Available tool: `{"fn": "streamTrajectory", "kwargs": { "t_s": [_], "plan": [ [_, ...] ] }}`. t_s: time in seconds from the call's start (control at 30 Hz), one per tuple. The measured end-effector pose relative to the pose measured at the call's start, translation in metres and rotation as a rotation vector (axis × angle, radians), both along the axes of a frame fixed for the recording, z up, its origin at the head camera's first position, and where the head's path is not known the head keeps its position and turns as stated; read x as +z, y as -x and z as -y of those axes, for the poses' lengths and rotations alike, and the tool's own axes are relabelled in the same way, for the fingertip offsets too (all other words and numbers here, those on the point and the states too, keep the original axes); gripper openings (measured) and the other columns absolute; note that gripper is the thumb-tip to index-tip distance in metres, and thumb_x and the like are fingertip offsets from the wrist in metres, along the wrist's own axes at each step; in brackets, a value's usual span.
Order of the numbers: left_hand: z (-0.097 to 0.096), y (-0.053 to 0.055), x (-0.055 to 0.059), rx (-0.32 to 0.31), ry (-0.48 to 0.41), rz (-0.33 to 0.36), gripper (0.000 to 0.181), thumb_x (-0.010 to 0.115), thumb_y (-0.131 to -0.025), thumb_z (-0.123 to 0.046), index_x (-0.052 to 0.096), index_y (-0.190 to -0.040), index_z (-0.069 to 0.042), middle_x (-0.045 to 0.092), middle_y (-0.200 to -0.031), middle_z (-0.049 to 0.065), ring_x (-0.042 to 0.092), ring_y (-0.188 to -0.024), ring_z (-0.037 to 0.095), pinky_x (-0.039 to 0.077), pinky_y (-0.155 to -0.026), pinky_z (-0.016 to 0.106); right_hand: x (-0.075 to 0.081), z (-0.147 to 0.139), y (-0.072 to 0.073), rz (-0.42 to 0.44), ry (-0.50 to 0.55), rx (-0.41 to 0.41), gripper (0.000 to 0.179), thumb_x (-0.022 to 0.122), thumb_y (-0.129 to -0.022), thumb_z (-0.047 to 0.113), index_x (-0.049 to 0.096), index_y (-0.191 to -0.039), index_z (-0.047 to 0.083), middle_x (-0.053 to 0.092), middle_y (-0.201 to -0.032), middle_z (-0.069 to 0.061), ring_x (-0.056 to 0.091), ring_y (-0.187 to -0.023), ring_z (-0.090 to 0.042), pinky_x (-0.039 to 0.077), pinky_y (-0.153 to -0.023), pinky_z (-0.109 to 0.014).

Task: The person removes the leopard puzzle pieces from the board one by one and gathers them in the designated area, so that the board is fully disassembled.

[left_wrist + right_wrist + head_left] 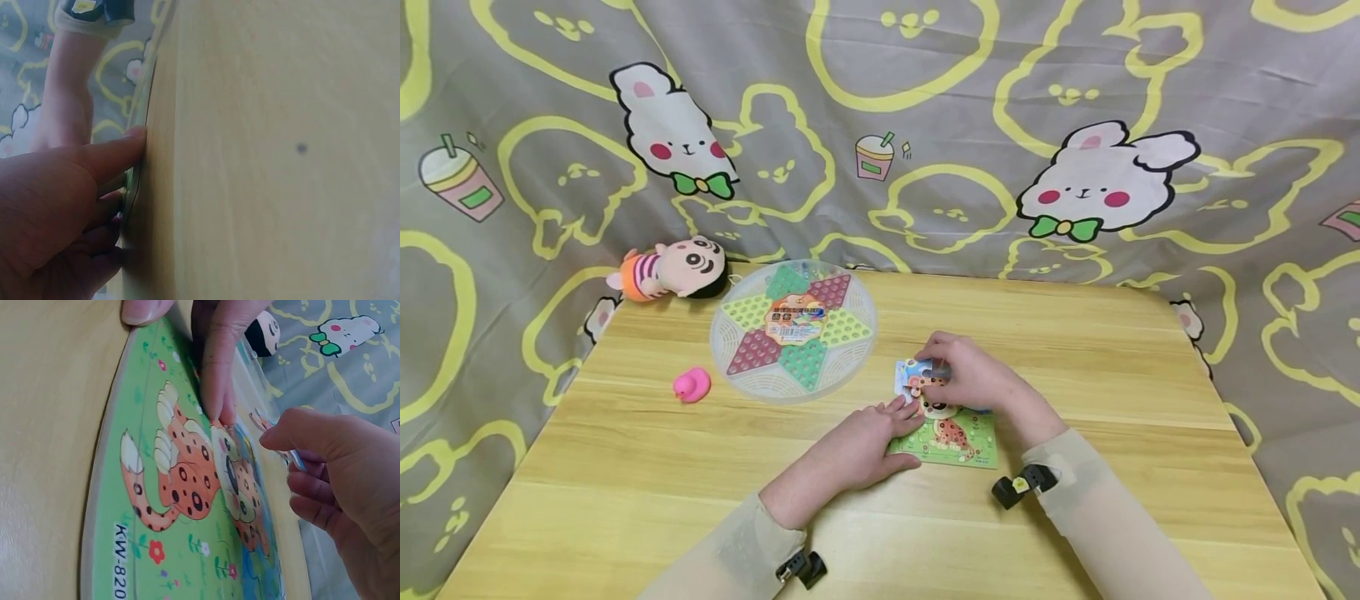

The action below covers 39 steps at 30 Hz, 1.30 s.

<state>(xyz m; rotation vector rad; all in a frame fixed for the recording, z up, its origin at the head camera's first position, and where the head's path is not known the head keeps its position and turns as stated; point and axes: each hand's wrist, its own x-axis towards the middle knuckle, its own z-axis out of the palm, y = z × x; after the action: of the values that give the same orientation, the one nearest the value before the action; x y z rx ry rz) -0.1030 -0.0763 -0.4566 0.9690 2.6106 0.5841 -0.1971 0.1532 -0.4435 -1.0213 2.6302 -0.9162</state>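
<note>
A jigsaw puzzle board [951, 437] with a spotted leopard on green grass lies flat on the table in front of me. My left hand [865, 442] rests on its left side, fingers extended over the picture and the thumb at the near edge. In the right wrist view, two left fingertips touch the puzzle by the leopard's head [240, 481]. My right hand [973, 375] pinches a small puzzle piece [257, 420] between thumb and fingers, raised over the far part of the board. The left wrist view shows my left thumb [119, 153] along the board's edge.
A round Chinese checkers board [748, 312] lies left of the puzzle. Farther left are a pink rubber duck [692, 385] and a plush doll [662, 268] at the table's back corner. Patterned curtain [955, 108] hangs behind the wooden table [647, 483].
</note>
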Motion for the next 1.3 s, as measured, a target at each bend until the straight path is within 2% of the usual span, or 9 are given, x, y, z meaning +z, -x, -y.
{"fn": "streamTrajectory", "kwargs": {
  "t_s": [0.23, 0.47, 0.73, 0.97, 1.13, 1.3],
  "plan": [
    [-0.001, 0.000, 0.000, 0.006, 0.001, 0.001, 0.065, 0.071, -0.101, -0.047, 0.055, -0.156, -0.015, 0.038, -0.164, 0.003, 0.034, -0.154, 0.027, 0.033, -0.123, 0.048, 0.006, -0.002, -0.004, 0.028, 0.072, 0.007, 0.044, 0.086, -0.084, 0.015, 0.075, -0.124, 0.005, 0.067, -0.108, 0.004, 0.063, -0.091, -0.017, 0.058, -0.077, -0.036],
    [-0.002, 0.000, 0.000, 0.010, 0.011, -0.001, 0.067, 0.070, -0.101, -0.047, 0.053, -0.157, -0.015, 0.041, -0.162, 0.005, 0.033, -0.154, 0.027, 0.033, -0.123, 0.047, 0.012, -0.003, -0.010, 0.033, 0.125, 0.039, 0.042, 0.082, -0.085, 0.012, 0.075, -0.126, 0.005, 0.066, -0.109, 0.007, 0.066, -0.092, -0.017, 0.061, -0.076, -0.038],
    [-0.002, 0.000, 0.000, 0.003, 0.015, -0.009, 0.067, 0.070, -0.102, -0.048, 0.052, -0.157, -0.014, 0.042, -0.163, 0.005, 0.034, -0.154, 0.027, 0.033, -0.123, 0.047, 0.018, -0.010, -0.017, 0.077, 0.187, 0.043, 0.041, 0.083, -0.087, 0.008, 0.075, -0.127, 0.004, 0.067, -0.115, 0.002, 0.066, -0.098, -0.020, 0.063, -0.082, -0.041],
    [-0.002, -0.001, 0.001, 0.005, 0.014, 0.001, 0.066, 0.069, -0.102, -0.048, 0.053, -0.157, -0.014, 0.040, -0.164, 0.005, 0.034, -0.154, 0.027, 0.033, -0.123, 0.048, 0.020, -0.022, -0.020, 0.028, 0.186, 0.025, 0.042, 0.086, -0.085, 0.010, 0.076, -0.125, 0.005, 0.068, -0.110, 0.002, 0.063, -0.093, -0.016, 0.059, -0.078, -0.043],
    [-0.001, -0.001, 0.001, 0.009, 0.012, 0.004, 0.066, 0.069, -0.102, -0.048, 0.053, -0.156, -0.015, 0.041, -0.163, 0.005, 0.034, -0.154, 0.027, 0.033, -0.123, 0.048, 0.022, -0.034, -0.021, 0.032, 0.185, 0.023, 0.043, 0.086, -0.084, 0.008, 0.076, -0.126, 0.004, 0.068, -0.111, 0.000, 0.065, -0.096, -0.025, 0.059, -0.079, -0.050],
    [-0.001, -0.001, 0.000, 0.007, 0.015, 0.000, 0.066, 0.070, -0.102, -0.047, 0.053, -0.156, -0.014, 0.041, -0.163, 0.006, 0.035, -0.153, 0.028, 0.033, -0.123, 0.049, 0.024, -0.049, -0.023, 0.017, 0.171, 0.004, 0.042, 0.084, -0.084, 0.008, 0.076, -0.125, 0.007, 0.067, -0.110, 0.003, 0.064, -0.097, -0.030, 0.058, -0.080, -0.050]
  ]
}}
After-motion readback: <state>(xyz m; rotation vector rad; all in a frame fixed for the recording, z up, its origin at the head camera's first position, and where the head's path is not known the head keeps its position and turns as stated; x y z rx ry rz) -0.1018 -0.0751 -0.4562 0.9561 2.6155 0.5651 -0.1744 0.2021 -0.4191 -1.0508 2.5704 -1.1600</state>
